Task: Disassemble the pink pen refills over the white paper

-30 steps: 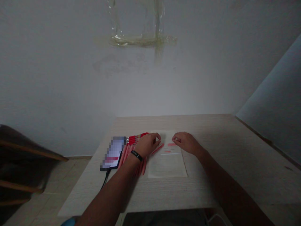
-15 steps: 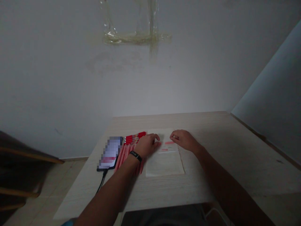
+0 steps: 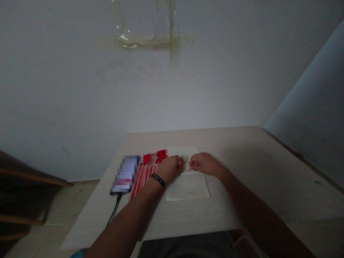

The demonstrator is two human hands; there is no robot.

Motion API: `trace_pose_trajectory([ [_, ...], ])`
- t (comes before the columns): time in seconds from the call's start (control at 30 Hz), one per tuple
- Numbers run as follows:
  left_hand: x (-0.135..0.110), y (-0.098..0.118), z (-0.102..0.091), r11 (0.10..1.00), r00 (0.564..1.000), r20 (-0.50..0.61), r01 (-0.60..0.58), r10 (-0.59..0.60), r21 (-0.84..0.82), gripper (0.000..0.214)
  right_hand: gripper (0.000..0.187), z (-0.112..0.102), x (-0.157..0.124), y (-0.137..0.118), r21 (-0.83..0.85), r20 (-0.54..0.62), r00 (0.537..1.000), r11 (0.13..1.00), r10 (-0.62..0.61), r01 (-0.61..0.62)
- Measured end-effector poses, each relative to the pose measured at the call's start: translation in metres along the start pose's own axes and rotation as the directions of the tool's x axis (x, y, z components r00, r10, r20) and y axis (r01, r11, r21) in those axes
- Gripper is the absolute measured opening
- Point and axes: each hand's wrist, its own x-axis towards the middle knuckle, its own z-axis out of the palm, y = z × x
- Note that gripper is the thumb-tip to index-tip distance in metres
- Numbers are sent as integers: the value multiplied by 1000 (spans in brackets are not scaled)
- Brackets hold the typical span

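Right hand shifted inward, nearer left hand; gap narrower.

Off-white sheet flat on the tabletop, longer front to back, partly covered near its middle. Thin white line runs crosswise about mid-length. Small pink patch just beyond that line, mostly hidden; can't tell if printed or loose. Near half looks plain, slightly translucent.

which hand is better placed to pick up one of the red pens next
Probably the left hand: it is close beside the red pens, while the right hand is farther off, its fingertips over the pale sheet.
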Motion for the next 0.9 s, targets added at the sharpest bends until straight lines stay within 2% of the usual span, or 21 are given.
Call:
trace_pose_trajectory([
  [0.2,0,0,5,1000,999,40,15,-15,1,22,7,4,0,-3,-2,53,998,999,-34,34],
  [0.47,0,2,8,1000,1000,17,11,-11,18,23,6,5,1,-5,10,61,998,1000,-25,25],
  [0.7,0,9,4,999,999,32,30,-31,44,22,6,-14,-4,8,73,-73,997,997,37,-32],
  [0.9,0,16,4,995,996,59,61,-66,81,20,4,-21,-6,3,172,-157,987,985,44,-17],
])
